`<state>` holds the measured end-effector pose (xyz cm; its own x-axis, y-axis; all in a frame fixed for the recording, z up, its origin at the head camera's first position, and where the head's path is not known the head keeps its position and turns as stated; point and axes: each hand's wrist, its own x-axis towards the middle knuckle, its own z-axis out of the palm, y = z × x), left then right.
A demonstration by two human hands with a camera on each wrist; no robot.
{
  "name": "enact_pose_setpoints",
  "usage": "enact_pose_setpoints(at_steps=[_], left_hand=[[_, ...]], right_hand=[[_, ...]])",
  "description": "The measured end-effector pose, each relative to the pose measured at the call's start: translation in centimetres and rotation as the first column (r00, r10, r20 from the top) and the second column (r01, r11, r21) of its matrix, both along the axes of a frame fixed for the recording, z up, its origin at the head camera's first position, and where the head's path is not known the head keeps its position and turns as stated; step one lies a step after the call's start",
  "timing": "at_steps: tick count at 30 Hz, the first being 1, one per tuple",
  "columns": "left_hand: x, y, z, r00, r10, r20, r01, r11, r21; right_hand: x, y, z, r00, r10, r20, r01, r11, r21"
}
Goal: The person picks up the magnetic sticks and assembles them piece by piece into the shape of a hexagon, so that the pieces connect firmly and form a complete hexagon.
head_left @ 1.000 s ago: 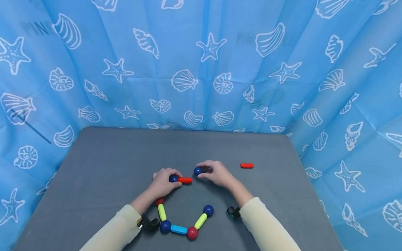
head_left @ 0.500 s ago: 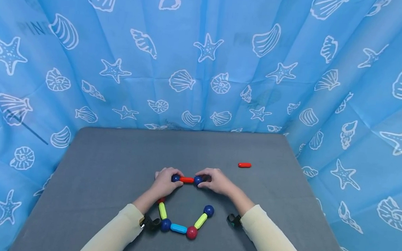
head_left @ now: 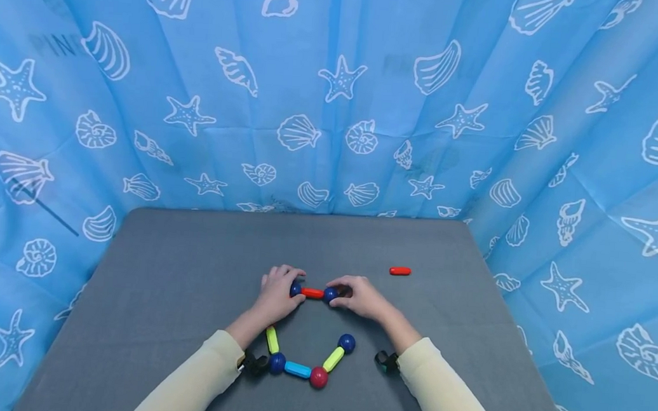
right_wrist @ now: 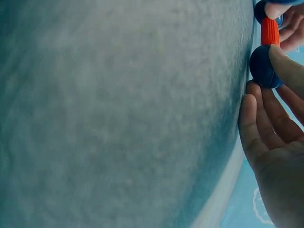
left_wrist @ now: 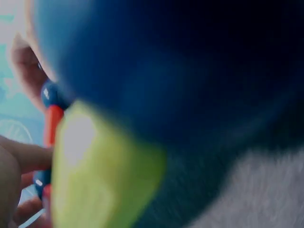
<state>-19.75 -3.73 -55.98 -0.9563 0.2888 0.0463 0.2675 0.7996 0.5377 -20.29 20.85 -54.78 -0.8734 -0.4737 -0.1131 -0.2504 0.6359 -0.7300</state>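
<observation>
My left hand (head_left: 279, 295) holds a blue ball (head_left: 296, 289) between thumb and fingers. A red rod (head_left: 312, 293) runs from it to a second blue ball (head_left: 330, 295), which my right hand (head_left: 359, 297) pinches. In the right wrist view the red rod (right_wrist: 270, 32) meets the blue ball (right_wrist: 264, 67) under my right thumb. Nearer my body lies a curved chain: a lime rod (head_left: 272, 340), a blue ball (head_left: 276, 363), a light-blue rod (head_left: 297, 370), a red ball (head_left: 319, 377), another lime rod (head_left: 333, 359) and a blue ball (head_left: 347, 342). My left hand and wrist hide its far left end.
A loose red rod (head_left: 400, 271) lies on the grey table (head_left: 217, 242), beyond my right hand. A blue shell-print curtain (head_left: 332, 155) hangs behind the table. Close to the left wrist camera, a blurred blue ball (left_wrist: 180, 71) and lime rod (left_wrist: 102, 171) fill much of the view.
My right hand has brought its blue ball left against the red rod's free end. Both hands have since shifted slightly right with the joined pieces, and the near chain has shifted too.
</observation>
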Motion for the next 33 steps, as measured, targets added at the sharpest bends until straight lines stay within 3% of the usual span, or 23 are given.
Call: enact_pose_setpoints(at_steps=[3,6,9,13,16,24,29,33], left_hand=[[1.6,1.1,1.0,0.990,-0.008,-0.138,-0.001,0.998,-0.065],[4.1,2.4,1.4,0.977,-0.094,-0.190,0.072,0.990,-0.119],[6.4,3.7,1.3,0.973,-0.202,-0.115,0.183,0.970,-0.158],[8.1,4.9,0.7,0.967,-0.254,0.018,0.252,0.947,-0.197],[8.6,5.5,0.3,0.965,-0.257,0.054,0.263,0.945,-0.195],[9.1,6.4,0.1,0.965,-0.256,0.061,0.263,0.953,-0.154],[9.4,6.4,-0.1,0.964,-0.258,0.063,0.265,0.953,-0.149],[9.5,6.3,0.0,0.964,-0.260,0.053,0.265,0.956,-0.128]], right_hand=[[0.0,0.3,0.0,1.000,-0.010,-0.012,0.010,1.000,0.000],[0.0,0.4,-0.1,1.000,-0.005,-0.021,0.006,1.000,0.007],[-0.2,0.6,-0.3,1.000,-0.006,-0.029,0.006,1.000,0.008],[-0.6,0.7,-0.4,0.999,-0.017,-0.034,0.017,1.000,0.003],[-0.7,0.7,-0.4,0.999,-0.020,-0.032,0.021,1.000,0.003],[-1.2,1.4,0.2,0.999,-0.010,-0.031,0.010,1.000,-0.017],[-2.0,4.3,1.5,0.983,-0.137,-0.119,0.139,0.990,0.007],[-2.6,7.3,2.4,0.940,-0.242,-0.241,0.285,0.945,0.163]])
